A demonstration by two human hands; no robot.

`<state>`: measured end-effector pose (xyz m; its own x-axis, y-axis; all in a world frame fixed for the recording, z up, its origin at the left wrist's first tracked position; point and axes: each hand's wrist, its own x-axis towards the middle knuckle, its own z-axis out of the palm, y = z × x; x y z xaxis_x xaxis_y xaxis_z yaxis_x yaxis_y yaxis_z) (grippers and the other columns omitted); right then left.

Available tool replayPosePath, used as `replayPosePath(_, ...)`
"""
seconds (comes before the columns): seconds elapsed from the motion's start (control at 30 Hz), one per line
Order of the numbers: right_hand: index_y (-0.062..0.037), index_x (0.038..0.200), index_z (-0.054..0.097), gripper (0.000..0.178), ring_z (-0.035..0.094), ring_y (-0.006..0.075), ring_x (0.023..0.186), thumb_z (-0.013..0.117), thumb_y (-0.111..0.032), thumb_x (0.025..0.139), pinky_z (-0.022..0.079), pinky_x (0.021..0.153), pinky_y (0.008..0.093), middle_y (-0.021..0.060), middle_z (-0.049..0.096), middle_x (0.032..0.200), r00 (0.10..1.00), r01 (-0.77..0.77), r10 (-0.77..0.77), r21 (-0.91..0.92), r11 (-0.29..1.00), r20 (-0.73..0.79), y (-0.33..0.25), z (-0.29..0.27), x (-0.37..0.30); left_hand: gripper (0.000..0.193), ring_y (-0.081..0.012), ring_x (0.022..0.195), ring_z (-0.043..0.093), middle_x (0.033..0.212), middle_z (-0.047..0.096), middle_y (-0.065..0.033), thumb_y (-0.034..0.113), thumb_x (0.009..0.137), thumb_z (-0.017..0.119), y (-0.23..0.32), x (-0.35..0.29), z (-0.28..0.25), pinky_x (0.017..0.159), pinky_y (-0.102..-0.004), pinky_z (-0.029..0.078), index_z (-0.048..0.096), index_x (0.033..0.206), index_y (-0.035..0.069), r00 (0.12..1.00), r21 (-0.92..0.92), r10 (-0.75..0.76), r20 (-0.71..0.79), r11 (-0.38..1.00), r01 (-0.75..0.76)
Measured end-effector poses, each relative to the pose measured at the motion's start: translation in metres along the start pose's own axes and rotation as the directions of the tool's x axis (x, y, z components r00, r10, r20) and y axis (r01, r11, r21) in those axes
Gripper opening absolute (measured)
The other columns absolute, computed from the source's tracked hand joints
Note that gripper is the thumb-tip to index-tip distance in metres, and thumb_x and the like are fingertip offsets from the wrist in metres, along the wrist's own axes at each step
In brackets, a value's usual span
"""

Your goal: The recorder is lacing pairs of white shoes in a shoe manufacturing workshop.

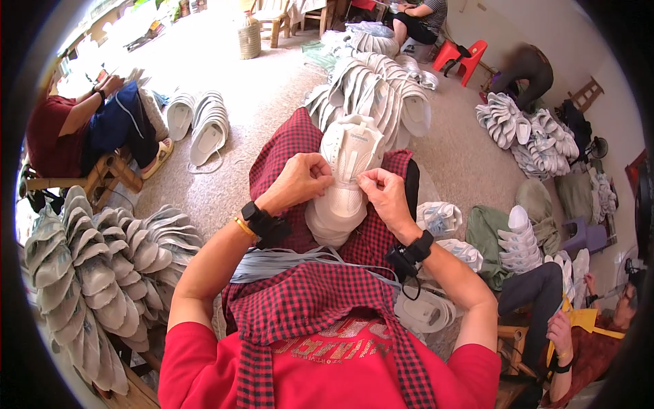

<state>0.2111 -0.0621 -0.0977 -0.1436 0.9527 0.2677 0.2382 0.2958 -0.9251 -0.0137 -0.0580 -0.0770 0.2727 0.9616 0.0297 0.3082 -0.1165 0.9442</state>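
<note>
A white sneaker [347, 178] lies on the red checked apron [310, 300] at the centre of the frame; the left hand [300, 178] is clenched on its upper at the lacing, and the right hand [383, 194] pinches what seems a lace end beside the tongue; the step in hand looks like lacing, and the next move likely calls for a fine pull through an eyelet; pale laces [286, 262] lie across the lap below; a woven basket [249, 37] stands at the upper centre, its contents hidden; loose white shoes [381, 88] are stacked beyond on the floor.
</note>
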Motion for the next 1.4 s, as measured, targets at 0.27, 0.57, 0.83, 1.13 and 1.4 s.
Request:
replayPosePath(0.27, 0.0017, 0.09, 0.07, 0.025, 0.049, 0.0046, 0.061, 0.071, -0.023, 0.091, 0.042, 0.056, 0.0263, 0.0005, 0.062, 0.067, 0.992, 0.064, -0.072, -0.08, 0.995, -0.105, 0.002, 0.008, -0.005, 0.01, -0.0077, 0.062, 0.062, 0.073, 0.065, -0.0017, 0.008, 0.087, 0.069, -0.005, 0.001, 0.002, 0.056, -0.0226, 0.051, 0.064, 0.085, -0.001, 0.999, -0.028, 0.047, 0.006, 0.999, -0.046)
replayPosePath(0.57, 0.0014, 0.088, 0.067, 0.025, 0.048, 0.0058, 0.061, 0.07, -0.023, 0.092, 0.041, 0.056, 0.0277, 0.0011, 0.06, 0.068, 0.99, 0.076, -0.091, -0.134, 0.988, -0.108, 0.006, 0.01, -0.008, 0.011, -0.0096, 0.059, 0.063, 0.066, 0.066, -0.0049, 0.007, 0.081, 0.069, -0.005, 0.0, 0.003, 0.055, -0.026, 0.051, 0.067, 0.078, -0.003, 0.996, -0.043, 0.073, -0.053, 0.996, -0.075)
replayPosePath(0.83, 0.0012, 0.088, 0.067, 0.022, 0.05, 0.0037, 0.064, 0.071, -0.02, 0.092, 0.043, 0.058, 0.0245, -0.0048, 0.06, 0.072, 0.988, -0.132, 0.119, 0.14, 0.981, 0.097, -0.004, 0.001, -0.001, 0.01, -0.0089, 0.058, 0.061, 0.066, 0.063, -0.0027, 0.005, 0.082, 0.068, -0.011, 0.003, 0.007, 0.054, -0.0248, 0.05, 0.063, 0.078, -0.002, 0.994, 0.011, 0.092, -0.061, 0.996, -0.091)
replayPosePath(1.13, 0.0001, 0.085, 0.066, 0.018, 0.064, 0.0254, 0.068, 0.076, -0.015, 0.082, 0.05, 0.064, 0.0371, 0.0119, 0.065, 0.077, 0.955, 0.286, -0.228, -0.384, 0.878, 0.189, -0.027, -0.01, 0.009, 0.01, -0.0089, 0.059, 0.061, 0.067, 0.064, -0.0028, 0.006, 0.084, 0.069, -0.012, 0.002, 0.011, 0.055, -0.025, 0.05, 0.063, 0.08, -0.002, 0.99, -0.008, 0.116, -0.078, 0.993, -0.117)
replayPosePath(1.4, -0.0006, 0.08, 0.063, 0.023, 0.065, 0.0353, 0.074, 0.076, -0.019, 0.083, 0.049, 0.067, 0.0447, 0.0164, 0.063, 0.078, 0.951, 0.3, -0.217, -0.502, 0.811, 0.218, -0.029, -0.013, 0.006, 0.011, -0.0102, 0.06, 0.062, 0.068, 0.066, -0.0054, 0.007, 0.082, 0.069, -0.009, 0.0, 0.012, 0.056, -0.0267, 0.051, 0.066, 0.081, -0.003, 0.989, 0.03, 0.105, -0.107, 0.994, -0.102)
